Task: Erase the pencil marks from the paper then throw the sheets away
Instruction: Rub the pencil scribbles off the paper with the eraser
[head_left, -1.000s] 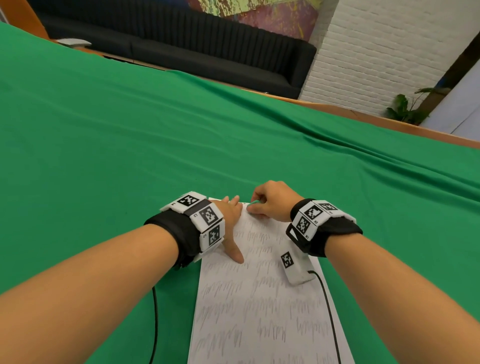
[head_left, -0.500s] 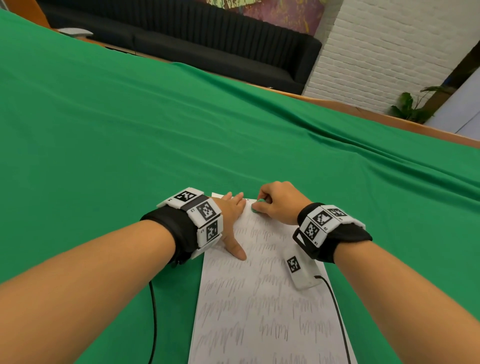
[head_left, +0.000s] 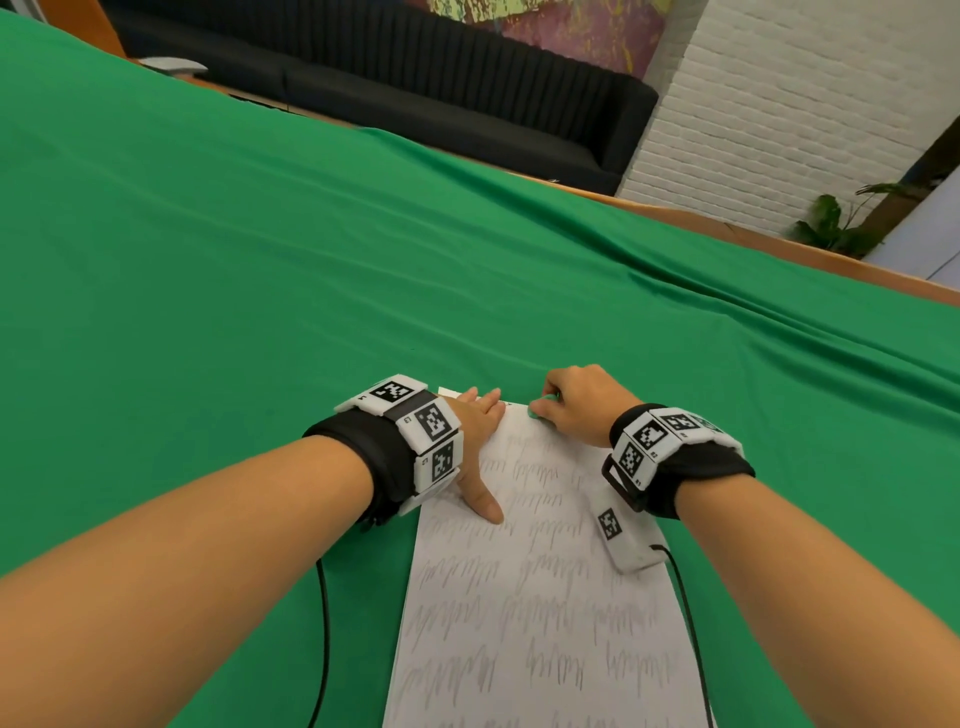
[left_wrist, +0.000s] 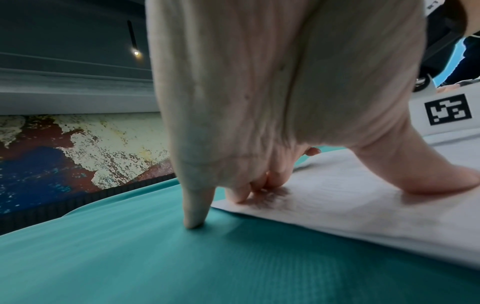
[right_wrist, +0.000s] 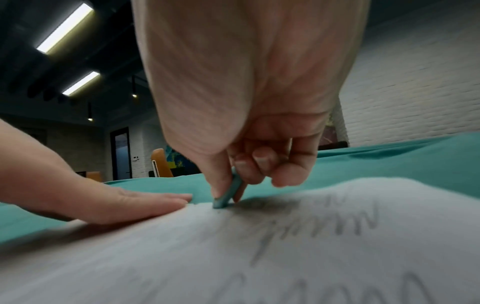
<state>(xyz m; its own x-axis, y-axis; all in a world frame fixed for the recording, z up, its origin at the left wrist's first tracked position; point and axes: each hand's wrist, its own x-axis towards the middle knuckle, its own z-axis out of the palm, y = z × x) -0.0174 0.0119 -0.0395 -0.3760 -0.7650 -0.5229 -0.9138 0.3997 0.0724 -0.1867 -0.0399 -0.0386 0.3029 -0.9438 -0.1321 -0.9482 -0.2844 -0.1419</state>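
Right hand pinches green eraser on scribbled paper; scribbles unreadable

Office lounge: black sofa, white brick wall, potted plant.

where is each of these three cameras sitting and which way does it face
Head: worn high, facing forward and down at the paper on green cloth; both forearms show.
Left wrist: under the wrist, facing along the left hand pressing the paper.
Right wrist: facing along the right hand pinching a green eraser.
All three share the paper; the right wrist view also shows the left hand.
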